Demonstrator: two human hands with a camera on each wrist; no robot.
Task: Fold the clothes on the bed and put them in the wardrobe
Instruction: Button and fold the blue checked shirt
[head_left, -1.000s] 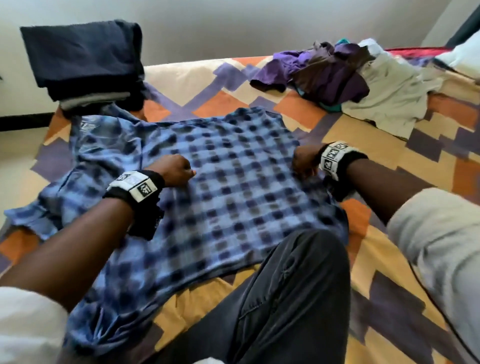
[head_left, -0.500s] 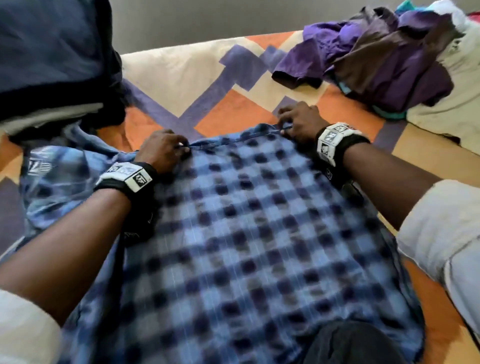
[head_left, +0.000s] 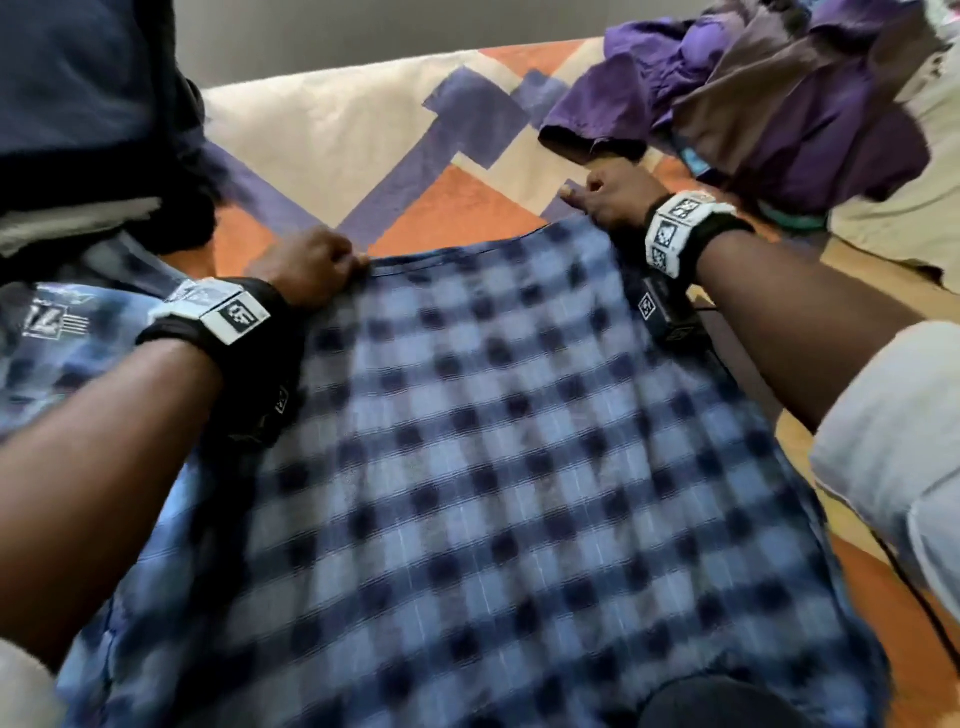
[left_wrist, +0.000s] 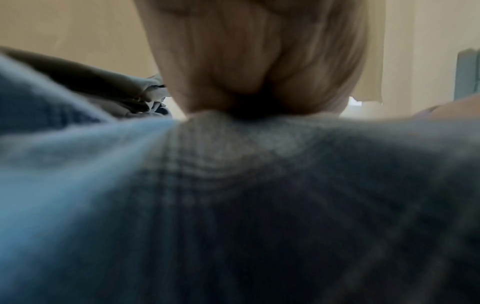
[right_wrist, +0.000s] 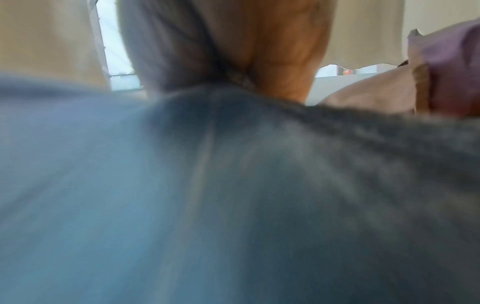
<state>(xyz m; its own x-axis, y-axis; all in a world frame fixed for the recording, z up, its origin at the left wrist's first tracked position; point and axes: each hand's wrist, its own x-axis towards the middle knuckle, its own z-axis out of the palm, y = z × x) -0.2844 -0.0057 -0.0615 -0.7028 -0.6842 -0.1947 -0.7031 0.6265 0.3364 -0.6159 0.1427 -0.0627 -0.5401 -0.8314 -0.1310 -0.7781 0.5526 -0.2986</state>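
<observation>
From my remote seat I saw a tall stack of dark folded clothes (head_left: 78, 104) crowding the far-left side of the bed (head_left: 332, 140), its base just beside the shirt's left sleeve, and a loose heap of purple and brown garments (head_left: 779, 98) with a pale one (head_left: 914, 218) at the far right, close behind the right hand. The bedcover showed cream, orange and purple blocks. The blue plaid shirt (head_left: 467, 441) lay spread over the near part of the bed, blurred, its far edge drawn into a nearly straight line between the two hands, a printed label patch visible on the sleeve side at left. The left hand (head_left: 306, 267) was curled, pinching that far edge at its left end; the right hand (head_left: 613, 200) pinched it at the right end, and both wrist views showed fingers closed on bunched blue cloth (left_wrist: 233, 185) (right_wrist: 207, 185). Compared with half a second before, my hands held the same edge but sat wider apart, the right one further toward the purple heap, and the hem looked tauter.
</observation>
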